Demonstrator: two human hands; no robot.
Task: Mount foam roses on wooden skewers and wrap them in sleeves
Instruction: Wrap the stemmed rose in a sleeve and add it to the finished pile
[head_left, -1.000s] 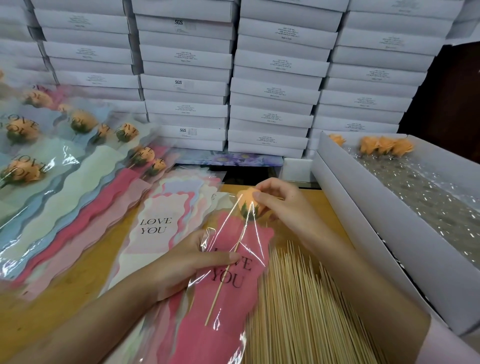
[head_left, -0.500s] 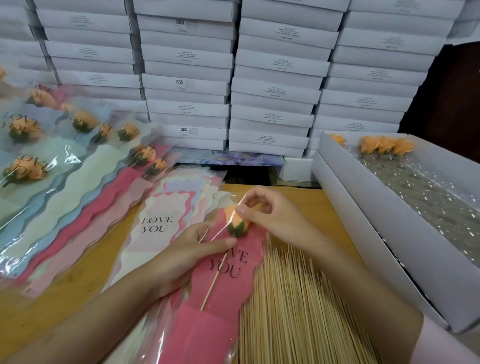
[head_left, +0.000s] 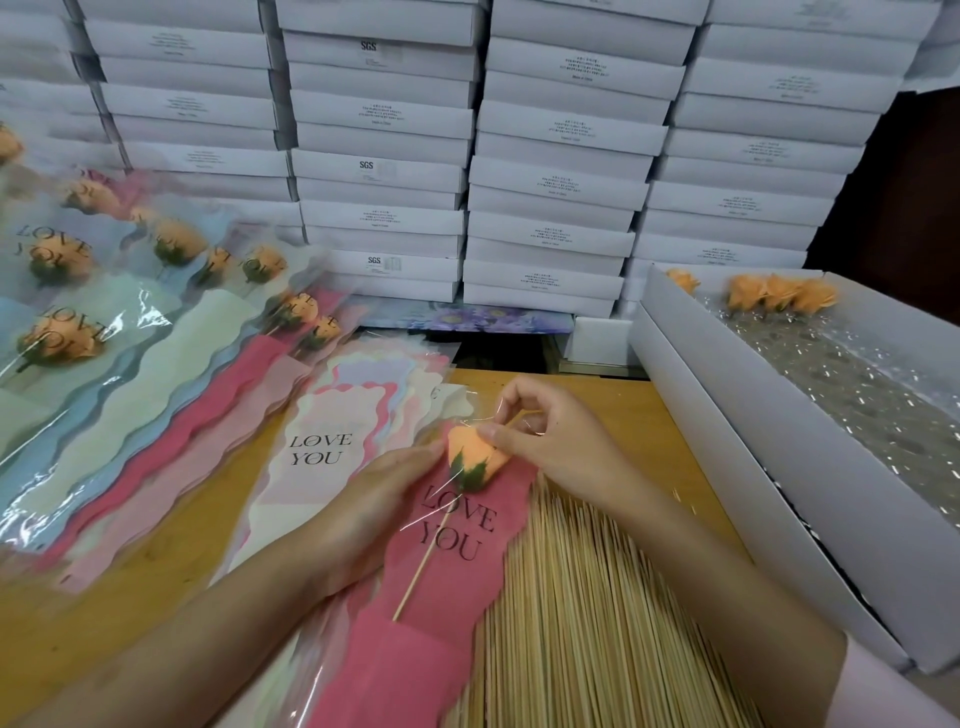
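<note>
Plainly this piece is well along: the foam rose (head_left: 470, 454) is mounted on its skewer (head_left: 421, 569) and lies inside the pink sleeve (head_left: 457, 587), head near the mouth under the clear film, stick running down across the LOVE YOU print. The right hand (head_left: 550, 441) pinches the top of the rose between thumb and forefinger (whether through the film or inside the mouth, I cannot tell). The left hand (head_left: 374, 499) grips the sleeve's left edge just beside the bloom. What seems left here is seating the rose and laying it with the wrapped roses (head_left: 62, 338) fanned out at the left. Much of the batch remains, I judge: a stack of empty sleeves (head_left: 332, 415), a heap of bare skewers (head_left: 587, 613) beneath the right forearm, and loose roses (head_left: 779, 293) at the far end of the white box (head_left: 727, 415)
</note>
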